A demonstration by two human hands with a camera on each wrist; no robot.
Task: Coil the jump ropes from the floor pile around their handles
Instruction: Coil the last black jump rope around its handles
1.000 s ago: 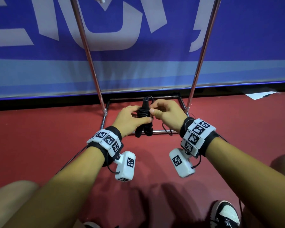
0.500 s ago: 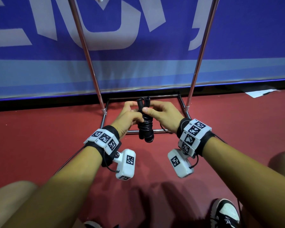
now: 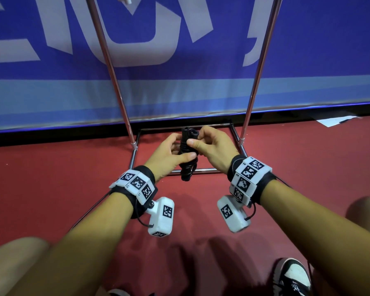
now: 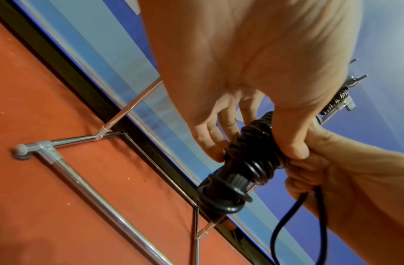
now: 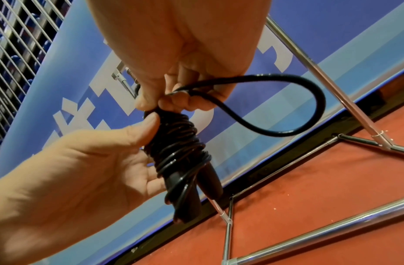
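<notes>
One black jump rope (image 3: 187, 154), wound round its two handles, is gripped by both hands, left hand (image 3: 169, 155) at 9 o'clock, right hand (image 3: 214, 149) at 3, above red floor (image 3: 51, 178) before one blue banner (image 3: 179, 82).

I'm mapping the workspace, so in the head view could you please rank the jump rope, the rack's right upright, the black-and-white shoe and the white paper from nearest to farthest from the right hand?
From the right hand:
1. Jump rope, pinched in its fingers, just left.
2. Rack's right upright, close on the right.
3 and 4. Black-and-white shoe, bottom right, and white paper, far right by the banner: too close to call.
</notes>
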